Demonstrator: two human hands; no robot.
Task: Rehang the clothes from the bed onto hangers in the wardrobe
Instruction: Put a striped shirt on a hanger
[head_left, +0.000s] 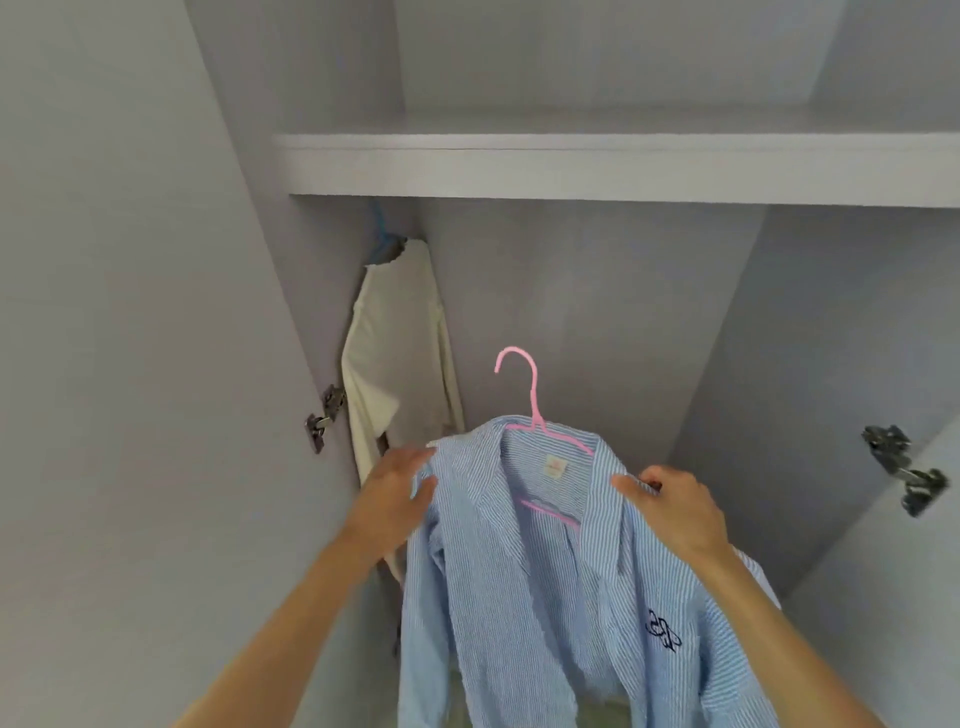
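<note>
A blue-and-white striped shirt (524, 587) hangs on a pink hanger (527, 395) in front of the open wardrobe. The hanger's hook points up, free in the air below the shelf. My left hand (397, 493) grips the shirt's left shoulder with the thumb on the fabric. At the shirt's right shoulder, by the collar, my right hand (675, 512) holds the cloth with curled fingers. The hanging rail is hidden behind the shelf edge.
A cream garment (387, 364) hangs on a blue hanger (382, 234) at the wardrobe's left inner corner. A white shelf (571, 163) spans the top. Door hinges stick out at left (324, 423) and right (904, 467). The open doors flank both sides.
</note>
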